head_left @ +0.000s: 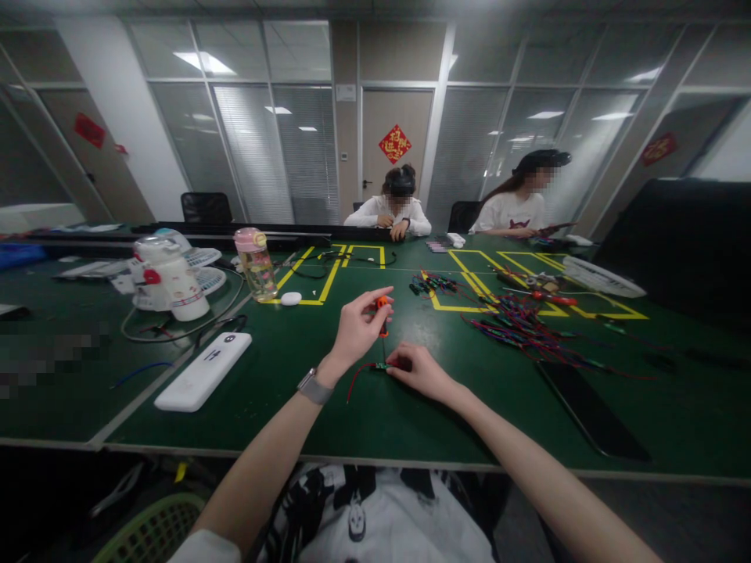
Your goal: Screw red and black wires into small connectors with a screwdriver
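Note:
In my left hand (359, 327), with a watch (314, 386) on its wrist, is a screwdriver (382, 303) with an orange and black handle. It stands nearly upright, its thin shaft pointing down at a small green connector piece (381, 366) on the table. Whether the tip sits in a screw is too small to tell. My right hand (421, 372) pinches the connector piece from the right, fingers close to the tabletop. A red wire (353, 385) runs from the piece's left side and curves toward me.
Wired pieces lie in a large pile (533, 328) and a smaller one (437, 283). A black phone (592, 410) lies right, a white power bank (205, 371) left. Beyond it stand a white jug (176, 281) and a pink-lidded bottle (256, 266). Two people sit across the green table (328, 430).

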Demonstrator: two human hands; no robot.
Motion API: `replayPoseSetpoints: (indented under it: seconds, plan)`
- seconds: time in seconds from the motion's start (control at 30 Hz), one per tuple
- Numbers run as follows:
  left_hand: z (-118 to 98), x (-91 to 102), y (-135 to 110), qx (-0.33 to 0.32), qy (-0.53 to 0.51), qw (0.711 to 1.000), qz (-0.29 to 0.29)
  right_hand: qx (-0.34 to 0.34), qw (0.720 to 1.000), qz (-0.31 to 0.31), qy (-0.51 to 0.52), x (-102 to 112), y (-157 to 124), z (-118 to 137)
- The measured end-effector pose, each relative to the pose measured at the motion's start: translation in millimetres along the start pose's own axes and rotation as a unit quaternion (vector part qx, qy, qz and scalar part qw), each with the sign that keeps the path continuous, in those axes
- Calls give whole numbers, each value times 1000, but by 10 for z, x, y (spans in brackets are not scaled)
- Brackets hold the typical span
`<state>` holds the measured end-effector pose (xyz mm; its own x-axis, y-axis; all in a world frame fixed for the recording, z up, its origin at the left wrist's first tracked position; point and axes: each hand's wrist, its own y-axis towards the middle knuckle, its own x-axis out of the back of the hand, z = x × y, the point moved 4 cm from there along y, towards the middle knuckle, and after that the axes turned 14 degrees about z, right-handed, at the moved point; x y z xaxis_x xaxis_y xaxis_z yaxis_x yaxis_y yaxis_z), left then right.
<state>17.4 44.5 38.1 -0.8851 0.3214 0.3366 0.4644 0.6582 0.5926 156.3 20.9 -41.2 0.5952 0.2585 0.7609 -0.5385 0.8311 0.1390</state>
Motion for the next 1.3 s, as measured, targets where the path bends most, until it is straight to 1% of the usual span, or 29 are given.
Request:
replayPoseSetpoints:
  seconds: [0.1,0.17,0.23,0.27,0.33,0.43,0.47,0.53,0.63,0.7,0.87,1.0,1.13,1.23,1.3]
  plan:
    - [-44,71,3,-9,99,994,-45,4,1000,-1,-1,-4,-3,-9]
    - [-89,110,-10,-18,179,981,-74,3,1000,0,-1,-3,-6,-6]
    - [-113,125,-27,-20,238,967,-89,-2,1000,2,-3,-1,-8,-3]
    - [-113,121,-34,-19,255,963,-87,-3,1000,3,-3,0,-8,-3]
    - [-87,93,-38,-19,244,967,-64,-1,1000,6,-2,-2,-6,-7]
    - [-9,39,-28,-10,145,989,-11,3,1000,10,0,-9,-1,-24]
    - [12,32,-25,-3,123,992,-5,3,1000,10,1,-10,0,-30]
    - [24,45,-23,6,135,991,-22,5,1000,10,1,-10,0,-35]
    - [-27,91,-36,1,216,973,-79,8,1000,11,-1,-6,-1,-31]
    - [-68,106,-47,-3,250,963,-104,8,1000,12,-1,-4,0,-30]
    - [-100,119,-62,-1,274,951,-141,7,1000,15,1,-9,6,-40]
    - [-78,161,-63,-3,259,953,-159,6,1000,18,-4,-10,7,-44]
    - [-80,229,-69,-25,175,969,-172,9,1000,24,3,-2,5,-34]
    - [-88,234,-61,-52,87,984,-147,8,1000,26,7,5,2,-26]
    - [-73,210,-48,-51,28,991,-121,8,1000,26,3,6,1,-22]
